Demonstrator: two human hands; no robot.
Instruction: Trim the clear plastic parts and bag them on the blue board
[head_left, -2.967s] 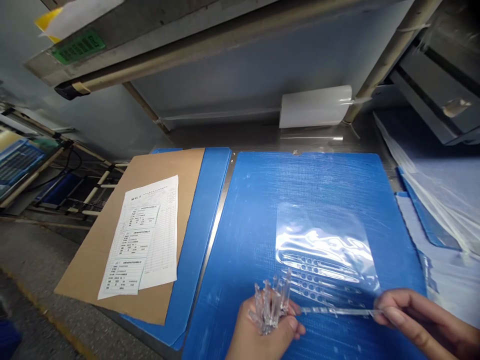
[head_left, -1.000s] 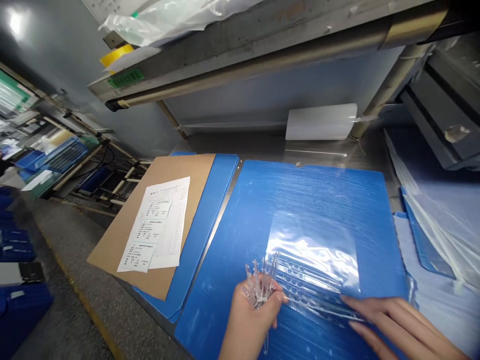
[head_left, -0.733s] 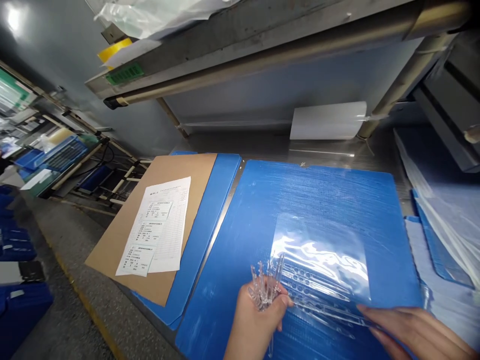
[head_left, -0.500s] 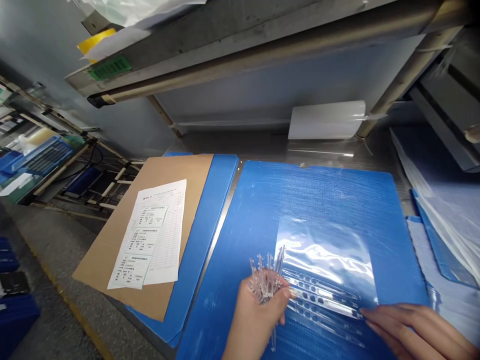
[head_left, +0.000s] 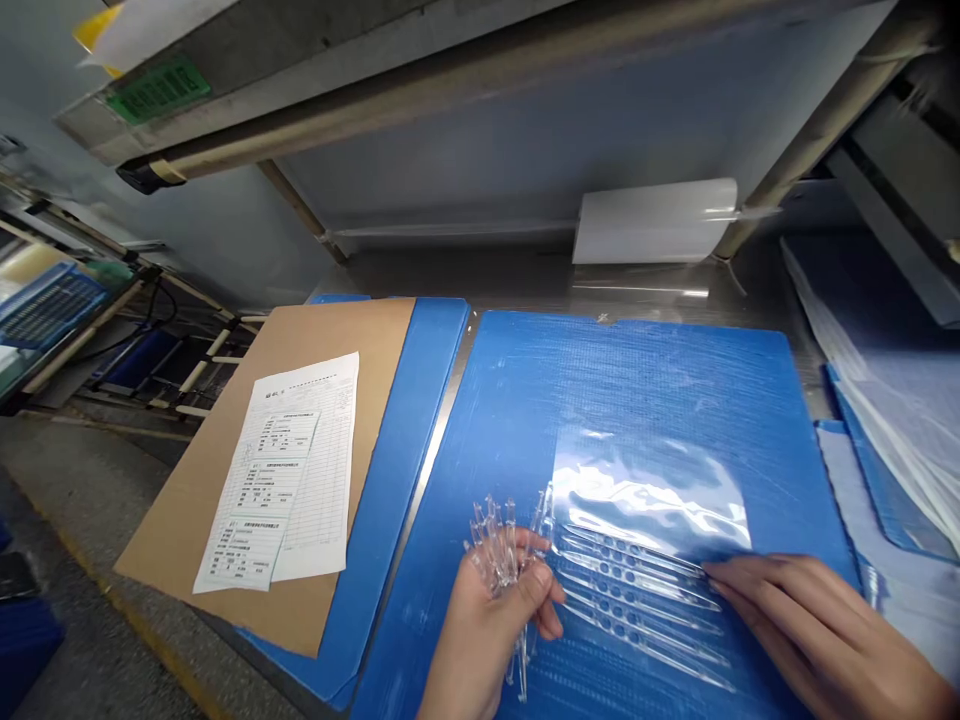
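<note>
My left hand (head_left: 499, 610) is closed around a bunch of clear plastic pieces (head_left: 491, 545), slim and pointed; some stick up above the fingers and some hang below. Several clear plastic strips (head_left: 637, 605) with round holes lie side by side to its right, the upper ones close to a clear plastic film sheet (head_left: 649, 490). At the right tip of the uppermost strip, my right hand (head_left: 832, 620) has its thumb and fingers pinched together. Under all this lies a blue plastic board (head_left: 525, 390).
Left of the board, brown cardboard (head_left: 172, 520) carries printed papers (head_left: 281, 480) on another blue board. A white roll (head_left: 652, 222) lies at the back, below a shelf with a metal tube (head_left: 420, 100). Film-covered blue sheets (head_left: 892, 400) are stacked at the right.
My left hand has moved left, away from the strips, with the bunch still in it. My right hand has shifted slightly up and left, and another strip lies in the row. The view has tilted.
</note>
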